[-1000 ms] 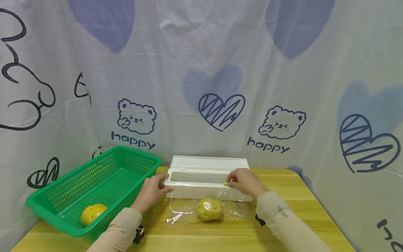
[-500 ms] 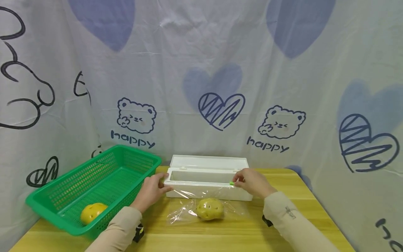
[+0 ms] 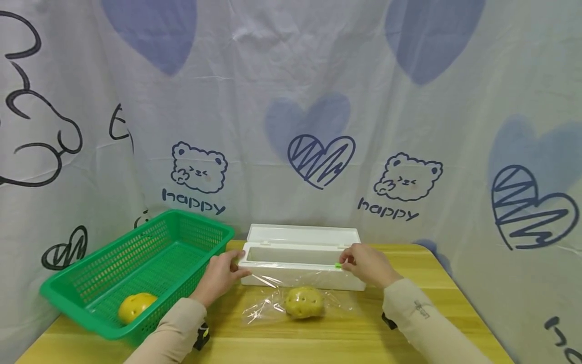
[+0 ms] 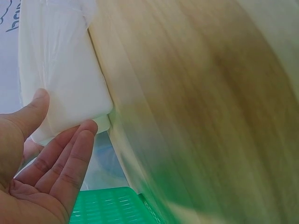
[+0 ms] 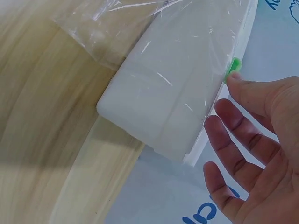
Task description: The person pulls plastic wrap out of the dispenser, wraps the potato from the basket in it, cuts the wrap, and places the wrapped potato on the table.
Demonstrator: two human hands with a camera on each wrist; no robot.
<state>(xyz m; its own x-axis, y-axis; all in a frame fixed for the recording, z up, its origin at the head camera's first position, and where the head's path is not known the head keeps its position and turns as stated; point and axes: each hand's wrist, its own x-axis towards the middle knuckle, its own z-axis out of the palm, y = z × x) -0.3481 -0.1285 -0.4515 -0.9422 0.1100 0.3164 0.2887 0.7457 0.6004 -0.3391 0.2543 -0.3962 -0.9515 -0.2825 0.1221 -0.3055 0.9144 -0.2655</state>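
Note:
A white cling film dispenser (image 3: 313, 280) stands lengthwise on the table, its lid (image 3: 302, 235) raised at the back. Clear cling film (image 3: 263, 308) hangs over its front and spreads across a potato (image 3: 303, 303) in front. My left hand (image 3: 218, 277) holds the dispenser's left end, thumb on the front face and fingers at the end wall, as the left wrist view shows. Near the right end, thumb and forefinger of my right hand (image 3: 370, 265) pinch the small green cutter slider (image 5: 233, 66) on the front top edge. The other right fingers are spread, loosely bent.
To the left, a green plastic basket (image 3: 56, 299) stands at an angle, with a yellow potato (image 3: 136, 307) in its near end. A printed cloth (image 3: 291, 65) hangs close behind the wooden table (image 3: 423, 283).
My right hand has slid the green slider rightward along the dispenser's edge, mostly in the first half second. The left hand has kept its hold on the left end.

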